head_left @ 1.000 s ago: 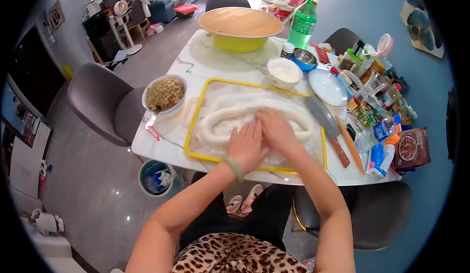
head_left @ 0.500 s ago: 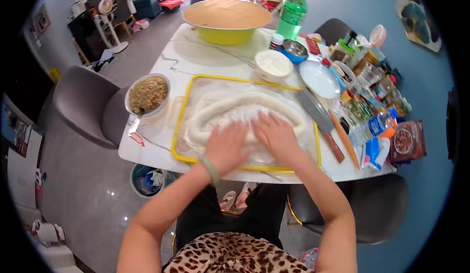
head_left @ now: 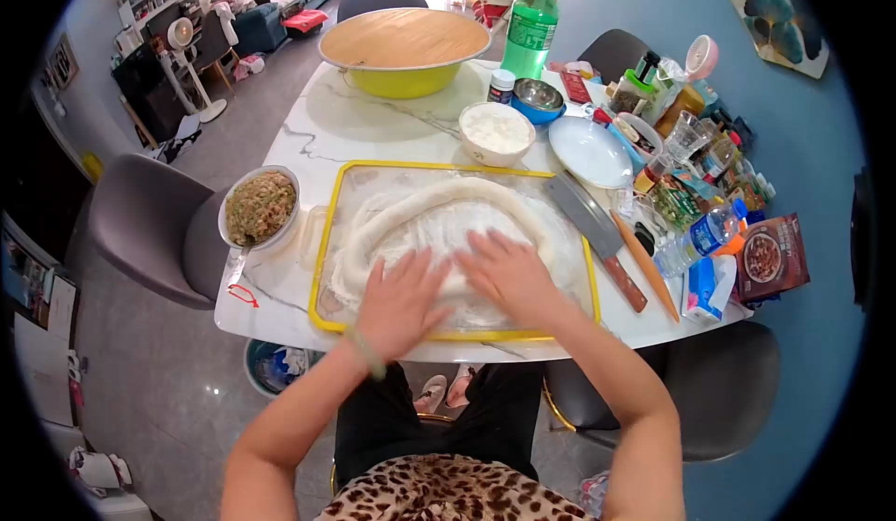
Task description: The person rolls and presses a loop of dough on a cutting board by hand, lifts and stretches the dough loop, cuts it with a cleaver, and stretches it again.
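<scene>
A long rope of dough (head_left: 439, 196) is curved into a closed-looking oval on a floured, yellow-rimmed board (head_left: 327, 241). My left hand (head_left: 403, 299) lies flat over the dough's near side, fingers spread, with a bracelet at the wrist. Beside it, my right hand (head_left: 504, 274) is also spread flat on that near stretch. Both palms hide the dough beneath them. White flour (head_left: 434, 234) covers the board inside the loop. A cleaver (head_left: 597, 232) rests across the board's right edge, with a wooden rolling pin (head_left: 649, 269) to its right.
At left stands a bowl of minced filling (head_left: 261, 208) with a spoon. Behind the board are a flour bowl (head_left: 497, 133), a white plate (head_left: 590, 152), a large covered yellow-green basin (head_left: 406, 80) and a green bottle (head_left: 530, 31). Jars and bottles crowd the right, near a red-brown box (head_left: 773, 258).
Both hands have moved slightly toward me on the dough's near side. The view has shifted a little, so the tabletop things sit further left in the picture.
</scene>
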A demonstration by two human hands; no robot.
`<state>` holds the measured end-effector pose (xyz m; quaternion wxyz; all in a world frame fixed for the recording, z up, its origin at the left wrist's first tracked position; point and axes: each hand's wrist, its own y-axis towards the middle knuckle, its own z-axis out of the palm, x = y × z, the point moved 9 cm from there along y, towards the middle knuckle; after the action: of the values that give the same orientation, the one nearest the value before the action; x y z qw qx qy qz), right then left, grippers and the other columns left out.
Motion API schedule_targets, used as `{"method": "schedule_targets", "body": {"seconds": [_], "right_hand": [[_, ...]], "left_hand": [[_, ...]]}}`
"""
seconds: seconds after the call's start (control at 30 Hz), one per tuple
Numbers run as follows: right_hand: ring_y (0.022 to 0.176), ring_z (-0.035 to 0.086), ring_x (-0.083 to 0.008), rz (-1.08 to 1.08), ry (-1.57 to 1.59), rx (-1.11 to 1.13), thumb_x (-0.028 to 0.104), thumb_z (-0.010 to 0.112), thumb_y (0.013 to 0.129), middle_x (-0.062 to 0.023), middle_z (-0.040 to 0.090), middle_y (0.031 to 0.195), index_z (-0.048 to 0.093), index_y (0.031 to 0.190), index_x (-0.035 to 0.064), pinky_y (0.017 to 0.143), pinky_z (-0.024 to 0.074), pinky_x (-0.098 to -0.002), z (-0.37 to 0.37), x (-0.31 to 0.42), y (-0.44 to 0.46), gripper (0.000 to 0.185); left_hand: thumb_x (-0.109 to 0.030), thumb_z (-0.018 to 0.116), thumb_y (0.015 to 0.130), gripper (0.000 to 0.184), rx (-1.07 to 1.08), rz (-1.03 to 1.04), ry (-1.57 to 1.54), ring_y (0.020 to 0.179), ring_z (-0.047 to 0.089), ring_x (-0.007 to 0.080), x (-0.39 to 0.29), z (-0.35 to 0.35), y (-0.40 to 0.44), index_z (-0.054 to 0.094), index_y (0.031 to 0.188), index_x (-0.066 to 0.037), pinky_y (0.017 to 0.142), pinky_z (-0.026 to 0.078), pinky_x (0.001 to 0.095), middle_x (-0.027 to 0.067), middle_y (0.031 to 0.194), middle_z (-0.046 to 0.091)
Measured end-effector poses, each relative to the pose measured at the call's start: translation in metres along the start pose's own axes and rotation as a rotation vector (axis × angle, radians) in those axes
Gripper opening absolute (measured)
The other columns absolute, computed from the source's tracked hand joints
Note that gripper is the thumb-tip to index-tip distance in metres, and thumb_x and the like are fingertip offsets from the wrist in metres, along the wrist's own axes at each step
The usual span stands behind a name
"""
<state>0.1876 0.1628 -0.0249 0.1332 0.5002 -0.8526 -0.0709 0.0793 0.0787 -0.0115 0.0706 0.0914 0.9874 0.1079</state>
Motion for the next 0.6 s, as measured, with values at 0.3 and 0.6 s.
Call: {"method": "schedule_targets", "body": {"seconds": [0.3, 0.6], "right_hand": [[0.127, 0.047, -0.0308, -0.092, -0.026, -0.041, 0.028, 0.042, 0.096, -0.0167, 0.052, 0.134, 0.058, 0.116, 0.0030, 0.102, 0.0416, -0.0408, -0.006, -0.055, 0.046, 0.036], [0.089, 0.065, -0.0349, 0.408, -0.121, 0.191, 0.016, 0.054, 0.087, -0.0138, 0.068, 0.093, 0.064, 0.091, 0.0058, 0.078, 0.0507, -0.0433, -0.047, -0.075, -0.024, 0.015]], "left_hand": [[-0.023, 0.069, 0.080, 0.041, -0.115, 0.077, -0.231, 0.112, 0.053, 0.0334, -0.002, 0.000, 0.023, 0.057, 0.115, -0.006, 0.092, 0.042, 0.0441, 0.0161, 0.116, 0.058], [-0.014, 0.075, 0.069, 0.030, 0.068, -0.019, -0.225, 0.091, 0.058, 0.0339, 0.051, -0.029, -0.001, 0.062, 0.095, -0.004, 0.080, 0.047, 0.0412, 0.0137, 0.093, 0.062]]}}
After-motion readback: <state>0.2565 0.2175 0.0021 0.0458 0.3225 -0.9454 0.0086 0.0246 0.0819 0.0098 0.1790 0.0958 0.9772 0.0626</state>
